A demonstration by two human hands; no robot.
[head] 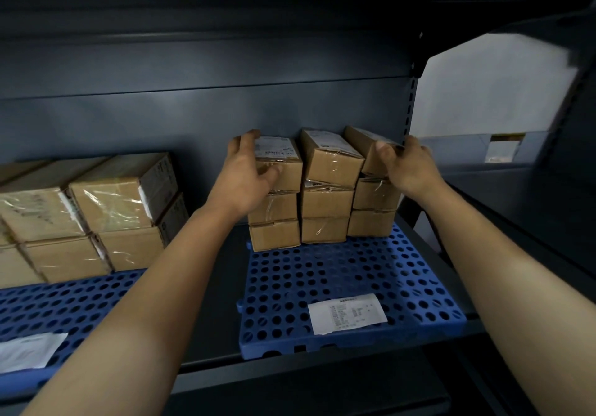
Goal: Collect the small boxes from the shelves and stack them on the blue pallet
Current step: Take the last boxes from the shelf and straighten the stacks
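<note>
Small brown cardboard boxes stand in three stacks of three at the back of a blue perforated pallet on a dark shelf. My left hand grips the top box of the left stack, fingers over its top and thumb on its front. My right hand holds the top box of the right stack, which is tilted up off the box below. The middle stack stands between my hands, untouched.
Larger taped cardboard boxes are stacked on a second blue pallet to the left. A white paper label lies on the near part of the right pallet. The shelf's upright post is just right of the stacks.
</note>
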